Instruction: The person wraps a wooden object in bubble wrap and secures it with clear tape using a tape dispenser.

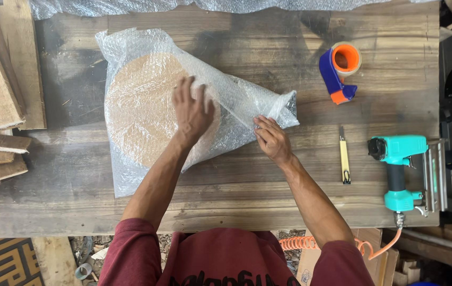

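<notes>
Round tan wooden disc [141, 111] lies enclosed in a sheet of clear bubble wrap [130, 53] on the desk [268, 180], directly under the left hand [191, 111], whose fingers [183, 90] are spread flat and press the wrap down onto the disc. Right hand [272, 139] sits just right of the left; its fingers [262, 124] are drawn together, pinching the gathered tail of the wrap. Well to the right of those fingers: blue-and-orange tape dispenser [339, 71], yellow utility knife [344, 159], teal pneumatic nailer [402, 172].

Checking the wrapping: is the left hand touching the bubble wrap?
Touching. The head view shows the left hand pressed flat on the bubble wrap covering the round board.
</notes>
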